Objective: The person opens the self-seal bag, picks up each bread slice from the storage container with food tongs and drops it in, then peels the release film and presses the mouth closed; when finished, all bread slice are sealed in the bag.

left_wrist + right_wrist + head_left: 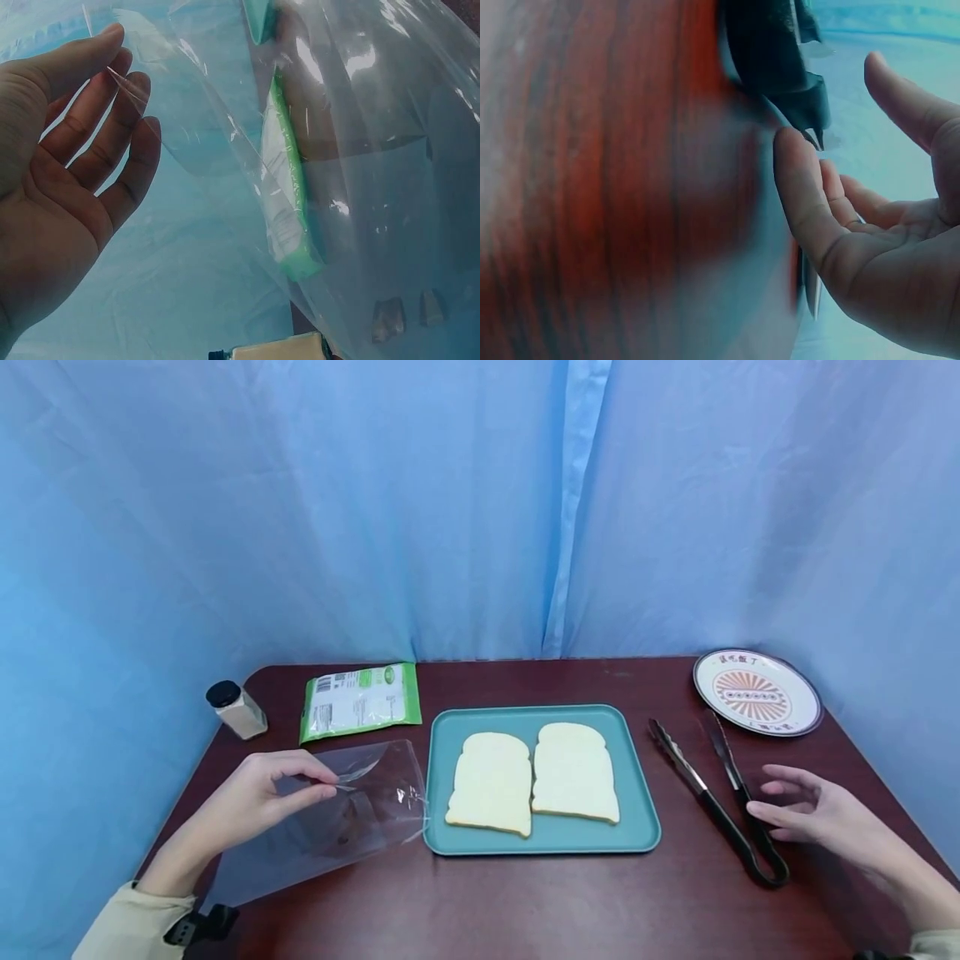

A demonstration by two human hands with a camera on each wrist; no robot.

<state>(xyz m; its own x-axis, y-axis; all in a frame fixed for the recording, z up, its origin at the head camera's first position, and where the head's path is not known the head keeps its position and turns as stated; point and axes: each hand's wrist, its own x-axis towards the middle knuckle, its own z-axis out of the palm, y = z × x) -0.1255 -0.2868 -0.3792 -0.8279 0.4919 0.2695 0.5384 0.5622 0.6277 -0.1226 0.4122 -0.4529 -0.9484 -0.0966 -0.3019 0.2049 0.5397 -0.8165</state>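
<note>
- The bag (337, 831) is see-through and sits over the left part of the worktop (525, 902), beside the tray (540, 841).
- The left hand (288, 789) pinches its edge, thumb and finger close together.
- The bag looks thin, light and floppy, so it may slip or crumple; its edge seems the best spot to hold.
- The tongs (725, 824) lie to the right of the tray with their arms spread.
- The right hand (817, 814) is just beside a black handle — fingers apart, a bit bent, holding nothing. I cannot tell if they touch it.
- The tongs look stiff and strong; the black handles seem good to grab.
- Two slices of bread (491, 781) lie on the tray, between the hands; they look soft.
- The packet (360, 702) and jar (243, 717) are behind the bag — it could bump them.
- The plate (757, 689) is near the tong tips.
</note>
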